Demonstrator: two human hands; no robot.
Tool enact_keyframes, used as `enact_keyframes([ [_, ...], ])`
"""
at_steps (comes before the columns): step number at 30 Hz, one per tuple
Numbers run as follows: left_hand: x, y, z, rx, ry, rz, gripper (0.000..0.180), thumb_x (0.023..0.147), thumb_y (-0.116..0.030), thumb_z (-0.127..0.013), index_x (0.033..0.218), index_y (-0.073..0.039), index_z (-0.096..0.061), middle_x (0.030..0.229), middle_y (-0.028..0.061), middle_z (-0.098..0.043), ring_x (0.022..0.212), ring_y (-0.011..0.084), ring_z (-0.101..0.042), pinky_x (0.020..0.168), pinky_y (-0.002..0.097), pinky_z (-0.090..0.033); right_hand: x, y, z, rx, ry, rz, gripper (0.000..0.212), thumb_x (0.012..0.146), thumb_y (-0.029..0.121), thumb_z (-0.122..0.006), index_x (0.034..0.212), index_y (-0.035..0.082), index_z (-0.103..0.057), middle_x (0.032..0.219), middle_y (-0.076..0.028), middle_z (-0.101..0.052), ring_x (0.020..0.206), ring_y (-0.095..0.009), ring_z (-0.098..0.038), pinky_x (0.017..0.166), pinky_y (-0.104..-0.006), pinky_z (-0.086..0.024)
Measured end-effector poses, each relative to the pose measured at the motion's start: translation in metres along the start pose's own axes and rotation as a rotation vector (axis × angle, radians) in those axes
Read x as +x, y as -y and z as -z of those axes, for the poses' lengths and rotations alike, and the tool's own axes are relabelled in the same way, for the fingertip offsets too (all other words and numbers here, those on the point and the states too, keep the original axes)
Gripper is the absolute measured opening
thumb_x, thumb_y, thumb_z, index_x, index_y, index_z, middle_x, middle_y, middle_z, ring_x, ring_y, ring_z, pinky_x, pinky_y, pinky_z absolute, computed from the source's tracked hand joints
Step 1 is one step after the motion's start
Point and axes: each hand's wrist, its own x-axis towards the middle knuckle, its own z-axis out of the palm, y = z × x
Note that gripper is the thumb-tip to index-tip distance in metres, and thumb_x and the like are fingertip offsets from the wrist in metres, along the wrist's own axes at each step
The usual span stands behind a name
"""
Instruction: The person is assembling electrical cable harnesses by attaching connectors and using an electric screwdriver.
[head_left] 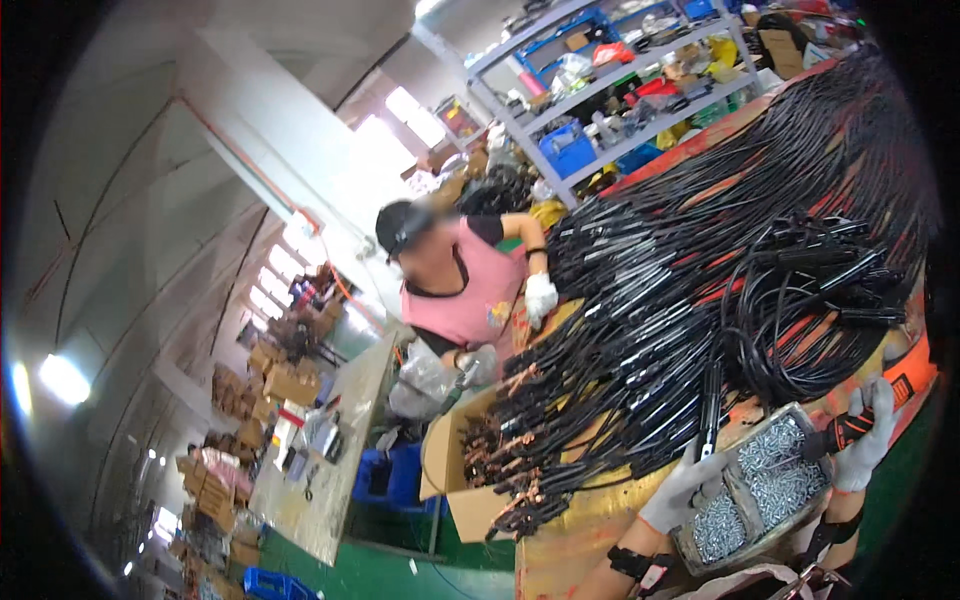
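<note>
My left hand [688, 488], in a white glove, is closed around the near end of a shiny black tube-shaped handle [711, 405]. In my gloved right hand [868, 440] is a black and orange power screwdriver [848, 430], its nose pointing left over a screw tray. The worn tray [742, 503] lies between my hands, split by a divider, with small silver screws [785, 470] in both parts. My left fingers are at its left edge, partly hidden. Many black cables with shiny handles [640, 340] are spread beyond it.
Coiled black cables [790, 330] lie just past the tray. Across the table, a person in a pink apron [465, 290] handles cables with gloved hands. A cardboard box [470, 500] stands by copper-coloured cable ends. Loaded shelves [600, 110] are behind; a side table [325, 490] is left.
</note>
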Motion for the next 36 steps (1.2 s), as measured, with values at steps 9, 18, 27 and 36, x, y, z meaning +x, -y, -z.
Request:
enact_keyframes([
  [9,0.006,0.017,0.004,-0.036,0.066,0.051,0.036,0.09,-0.016,-0.063,0.121,-0.005,-0.047,0.063,-0.007,-0.041,0.048,0.0027,-0.039,0.041,0.0184,-0.029,-0.023,0.035,-0.047,-0.042,-0.071,0.087,0.014,0.087,0.017,-0.061,0.091,0.004,-0.057,0.081,0.002,-0.049,0.069,-0.005,-0.044,0.059,-0.0207,-0.035],
  [18,0.006,0.009,0.014,-0.033,-0.029,0.007,0.036,0.091,-0.016,-0.062,0.121,-0.003,-0.047,0.062,-0.007,-0.04,0.048,0.0028,-0.038,0.04,0.0183,-0.029,-0.02,0.004,-0.056,-0.035,0.048,0.112,0.012,0.089,0.016,-0.057,0.084,0.005,-0.053,0.075,0.003,-0.043,0.062,-0.005,-0.038,0.054,-0.0216,-0.03],
  [27,0.006,0.008,0.027,-0.014,-0.066,0.016,0.03,0.093,-0.014,-0.059,0.118,-0.011,-0.042,0.064,-0.0062,-0.04,0.049,0.0032,-0.039,0.04,0.0186,-0.03,-0.023,-0.015,-0.063,-0.058,0.012,0.064,0.015,0.091,0.017,-0.054,0.082,0.006,-0.051,0.074,0.004,-0.039,0.06,-0.006,-0.033,0.053,-0.0229,-0.028],
  [36,-0.001,0.004,0.017,0.062,-0.016,-0.091,0.035,0.093,-0.013,-0.057,0.126,-0.012,-0.043,0.071,-0.0064,-0.044,0.055,0.0022,-0.041,0.047,0.0179,-0.031,0.002,-0.022,0.021,-0.369,0.255,0.239,0.066,0.081,-0.005,-0.065,0.14,-0.001,-0.036,0.142,-0.017,-0.04,0.13,-0.03,-0.042,0.107,-0.0406,-0.038],
])
